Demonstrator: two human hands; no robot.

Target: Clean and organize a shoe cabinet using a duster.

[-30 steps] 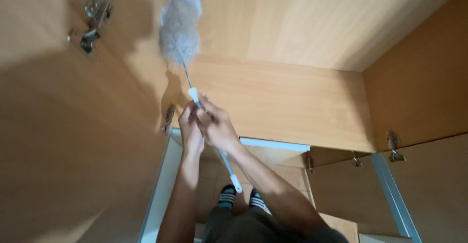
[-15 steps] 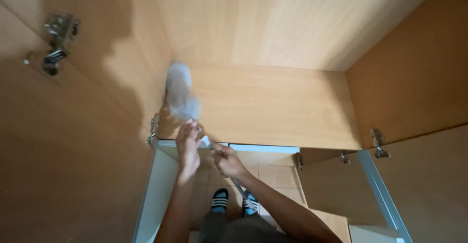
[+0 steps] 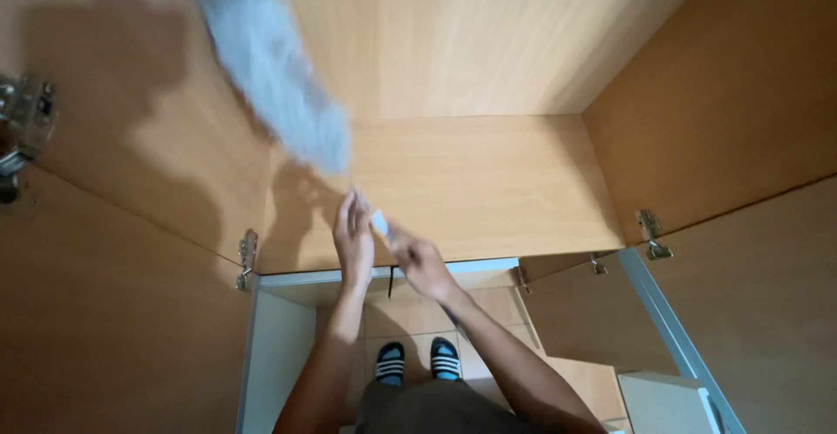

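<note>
Open cabinet interior [image 3: 488, 42], hinges [image 3: 247, 258] at side edges.

Head view, close, down into cabinet [image 3: 488, 181]

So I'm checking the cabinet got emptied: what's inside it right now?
Only the grey duster, blurred, held up by the left hand and right hand against the wooden cabinet panels. No stored items show. The duster head covers part of the back-left corner.

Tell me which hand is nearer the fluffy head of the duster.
Left. The left hand sits just below the blurred duster head; the right hand is lower and further right along the handle.
</note>
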